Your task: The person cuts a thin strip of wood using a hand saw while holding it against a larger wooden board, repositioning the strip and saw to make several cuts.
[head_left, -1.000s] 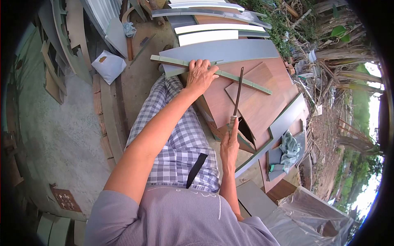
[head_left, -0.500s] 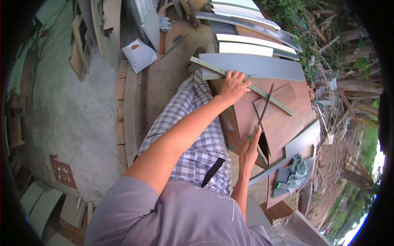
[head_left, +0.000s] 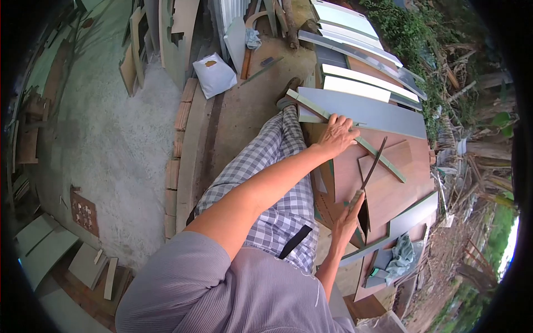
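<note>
My left hand (head_left: 337,136) grips a narrow green-edged strip (head_left: 383,160) from above, its fingers wrapped over it. The strip lies slanting across a grey panel (head_left: 363,111) and brown boards (head_left: 405,183). Lower right, my right hand (head_left: 346,219) is closed round the handle of a long thin dark blade (head_left: 375,158), which points up and away near the strip's right part. Between blade and strip, contact cannot be made out. A loose brown board piece (head_left: 387,161) lies under the strip and blade.
White and grey panels (head_left: 355,89) lie beyond the strip. A crumpled cloth (head_left: 401,256) rests at the lower right. A white bag (head_left: 215,76) stands on the ground by a brick edging (head_left: 172,173). Boards (head_left: 179,33) lean upright at the upper left; plants (head_left: 388,28) grow at the upper right.
The whole view has shifted, so that the scene sits further right and lower. My left hand still grips the strip, and my right hand still holds the blade.
</note>
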A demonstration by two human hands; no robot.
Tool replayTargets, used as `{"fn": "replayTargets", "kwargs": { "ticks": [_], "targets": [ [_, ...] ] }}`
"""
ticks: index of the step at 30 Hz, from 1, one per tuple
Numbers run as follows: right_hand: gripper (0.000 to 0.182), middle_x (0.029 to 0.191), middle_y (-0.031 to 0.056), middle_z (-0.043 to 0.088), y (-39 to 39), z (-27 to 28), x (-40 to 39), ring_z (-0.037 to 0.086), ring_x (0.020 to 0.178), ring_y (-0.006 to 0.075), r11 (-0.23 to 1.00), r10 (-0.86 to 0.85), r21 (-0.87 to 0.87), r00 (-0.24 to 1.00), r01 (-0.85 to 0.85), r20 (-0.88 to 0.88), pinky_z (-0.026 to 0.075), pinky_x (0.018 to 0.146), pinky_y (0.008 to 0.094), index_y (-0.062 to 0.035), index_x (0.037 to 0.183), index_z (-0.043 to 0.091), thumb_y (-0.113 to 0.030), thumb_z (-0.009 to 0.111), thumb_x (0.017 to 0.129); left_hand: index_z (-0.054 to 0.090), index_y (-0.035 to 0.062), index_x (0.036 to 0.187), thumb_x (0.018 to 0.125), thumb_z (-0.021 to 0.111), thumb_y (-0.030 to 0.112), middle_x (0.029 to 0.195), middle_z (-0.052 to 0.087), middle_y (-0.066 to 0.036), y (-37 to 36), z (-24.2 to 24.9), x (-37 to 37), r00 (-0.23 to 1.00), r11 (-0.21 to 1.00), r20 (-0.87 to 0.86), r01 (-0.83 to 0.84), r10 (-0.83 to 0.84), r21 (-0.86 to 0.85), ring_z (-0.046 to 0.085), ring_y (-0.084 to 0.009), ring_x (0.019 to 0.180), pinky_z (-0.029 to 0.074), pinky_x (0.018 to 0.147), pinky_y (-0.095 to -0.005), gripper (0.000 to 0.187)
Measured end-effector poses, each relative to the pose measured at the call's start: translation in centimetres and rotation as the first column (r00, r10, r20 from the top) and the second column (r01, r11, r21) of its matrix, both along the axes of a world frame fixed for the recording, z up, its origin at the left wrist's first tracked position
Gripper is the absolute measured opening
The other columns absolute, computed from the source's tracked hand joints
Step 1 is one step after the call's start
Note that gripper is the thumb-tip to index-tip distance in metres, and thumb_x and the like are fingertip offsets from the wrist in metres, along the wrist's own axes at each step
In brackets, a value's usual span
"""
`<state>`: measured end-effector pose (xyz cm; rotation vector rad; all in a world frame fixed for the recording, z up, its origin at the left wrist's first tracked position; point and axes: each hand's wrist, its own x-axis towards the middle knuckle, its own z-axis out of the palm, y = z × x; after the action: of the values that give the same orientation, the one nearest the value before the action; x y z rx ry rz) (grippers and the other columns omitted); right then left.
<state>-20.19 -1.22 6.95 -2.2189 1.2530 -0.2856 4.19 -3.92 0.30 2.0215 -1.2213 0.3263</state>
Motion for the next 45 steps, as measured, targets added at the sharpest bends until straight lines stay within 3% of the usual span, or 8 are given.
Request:
{"fn": "replayTargets", "kwargs": {
  "ticks": [5, 10, 11, 15, 26, 33, 39, 45],
  "targets": [
    [0.061, 0.103, 0.0303, 0.062, 0.1, 0.1, 0.8, 0.058, 0.071, 0.0452, 0.995, 0.03, -0.092, 0.998, -0.025, 0.053, 0.048, 0.065, 0.0397, -0.0231, 0.153, 0.021, -0.009, 0.043, 0.097, 0.065, 0.0172, 0.095, 0.078, 0.072, 0.032, 0.1, 0.055, -0.004, 0.0, 0.0, 0.0, 1.0, 1.0, 0.013, -0.008, 0.007, 0.02, 0.048, -0.0228, 0.101, 0.03, 0.095, -0.0435, 0.023],
    [0.059, 0.09, 0.0208, 0.061, -3.7, -0.4, 2.6, 0.047, 0.059, 0.024, 0.998, 0.033, -0.055, 0.998, -0.029, 0.057, 0.046, 0.061, 0.0377, -0.0223, 0.153, 0.024, -0.011, 0.042, 0.098, 0.065, 0.0172, 0.095, 0.079, 0.072, 0.031, 0.1, 0.055, -0.004, -0.1, 0.3, 0.1, 1.0, 0.999, -0.011, -0.01, 0.011, 0.037, 0.047, -0.0229, 0.1, 0.03, 0.095, -0.0434, 0.023],
    [0.06, 0.107, 0.0304, 0.061, -3.3, 0.3, 2.5, 0.058, 0.072, 0.0449, 0.999, -0.009, 0.04, 1.0, 0.01, -0.007, 0.047, 0.064, 0.0373, -0.0243, 0.152, 0.021, -0.011, 0.043, 0.098, 0.065, 0.017, 0.095, 0.079, 0.072, 0.032, 0.099, 0.054, -0.005, 0.0, 0.3, 0.0, 1.0, 1.0, -0.008, -0.008, 0.008, 0.025, 0.047, -0.0229, 0.1, 0.03, 0.095, -0.0431, 0.023],
    [0.059, 0.107, 0.031, 0.06, -0.2, -0.9, 0.2, 0.06, 0.074, 0.0441, 0.989, 0.073, -0.136, 0.994, -0.061, 0.086, 0.047, 0.064, 0.0376, -0.0245, 0.152, 0.021, -0.011, 0.042, 0.098, 0.065, 0.0161, 0.094, 0.079, 0.072, 0.032, 0.099, 0.054, -0.005, 0.0, 0.3, 0.2, 1.0, 1.0, 0.013, -0.005, 0.005, 0.022, 0.047, -0.0231, 0.099, 0.031, 0.093, -0.0424, 0.023],
    [0.062, 0.075, 0.0228, 0.058, -2.4, 0.8, 1.5, 0.045, 0.057, 0.0262, 0.998, -0.034, 0.062, 0.999, 0.032, 0.032, 0.04, 0.056, 0.031, -0.0256, 0.153, 0.021, -0.01, 0.045, 0.098, 0.065, 0.0149, 0.102, 0.085, 0.066, 0.029, 0.1, 0.055, -0.008, -1.5, 0.9, -0.5, 0.991, 0.989, -0.076, -0.106, 0.114, 0.099, 0.048, -0.0246, 0.1, 0.031, 0.093, -0.0432, 0.022],
    [0.061, 0.113, 0.0236, 0.063, -0.5, 0.6, 0.4, 0.061, 0.077, 0.0354, 0.999, -0.014, 0.031, 0.998, 0.012, 0.056, 0.047, 0.071, 0.0403, -0.0251, 0.153, 0.021, -0.012, 0.042, 0.098, 0.064, 0.0141, 0.098, 0.081, 0.07, 0.025, 0.096, 0.053, -0.007, -1.1, 0.7, -0.3, 0.995, 0.996, -0.048, -0.085, 0.086, 0.025, 0.048, -0.0245, 0.096, 0.031, 0.09, -0.0428, 0.021],
    [0.064, 0.085, 0.0317, 0.058, -4.6, 0.7, 2.6, 0.056, 0.06, 0.0387, 1.0, -0.009, 0.003, 0.998, 0.009, -0.068, 0.043, 0.059, 0.0427, -0.0236, 0.153, 0.022, -0.01, 0.044, 0.095, 0.065, 0.0159, 0.098, 0.079, 0.072, 0.025, 0.096, 0.054, -0.005, -1.0, 0.9, -0.4, 0.995, 0.994, -0.009, -0.104, 0.104, -0.019, 0.05, -0.0245, 0.096, 0.034, 0.088, -0.044, 0.023],
    [0.062, 0.102, 0.0224, 0.065, 0.1, -0.5, -1.7, 0.057, 0.065, 0.0315, 0.998, -0.028, -0.047, 0.999, 0.03, 0.042, 0.047, 0.064, 0.034, -0.0259, 0.153, 0.022, -0.007, 0.042, 0.097, 0.065, 0.0181, 0.099, 0.079, 0.073, 0.025, 0.096, 0.055, -0.005, -1.0, 0.4, -0.6, 0.997, 0.996, -0.006, -0.083, 0.083, 0.019, 0.05, -0.0244, 0.097, 0.034, 0.088, -0.0438, 0.023]
  ]
}}
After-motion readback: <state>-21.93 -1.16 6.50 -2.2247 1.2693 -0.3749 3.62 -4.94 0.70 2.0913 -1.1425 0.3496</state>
